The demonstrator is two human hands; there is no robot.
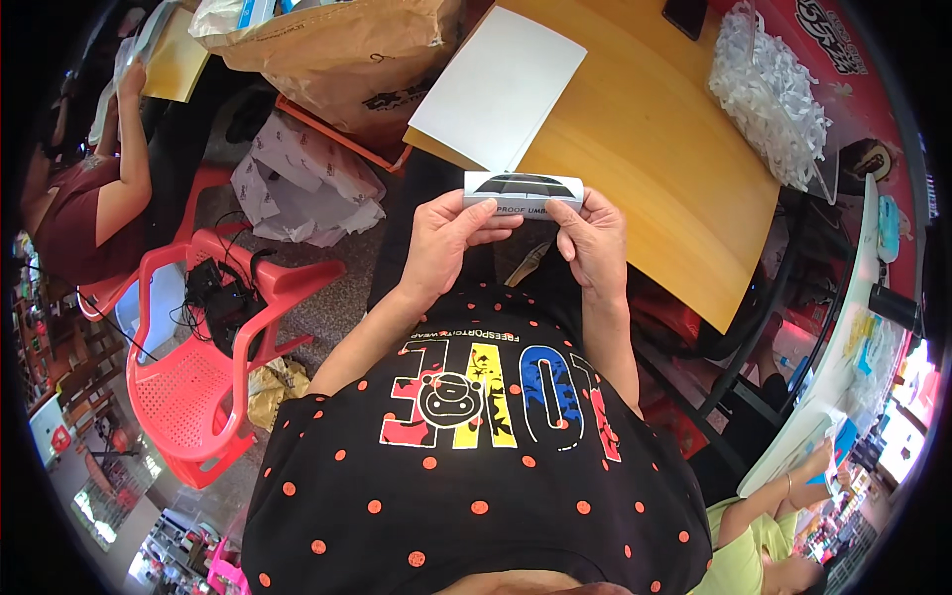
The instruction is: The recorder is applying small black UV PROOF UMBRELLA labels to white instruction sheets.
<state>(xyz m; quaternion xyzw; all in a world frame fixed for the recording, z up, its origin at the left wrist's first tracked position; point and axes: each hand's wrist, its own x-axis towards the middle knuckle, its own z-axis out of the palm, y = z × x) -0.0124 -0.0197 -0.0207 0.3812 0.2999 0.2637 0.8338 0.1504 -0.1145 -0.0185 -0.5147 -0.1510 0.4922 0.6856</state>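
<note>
A small grey-and-white cardboard box (525, 188) with a dark, curved picture on its upper face is held up level in front of my chest, near the table's edge. My left hand (448, 238) grips its left end, thumb pressed on the near side. At the other end my right hand (597, 238) pinches it the same way, the thumb on the near printed edge. The fingers behind the box are partly hidden. Just beyond it, a stack of white sheets (506, 84) lies on the yellow wooden table (674, 169).
A bag of white paper strips (769, 94) and a dark phone (685, 14) lie on the table's far side. To the left stand a large brown paper bag (347, 59) and a red plastic chair (188, 387) holding black cables. Other people work at far left and lower right.
</note>
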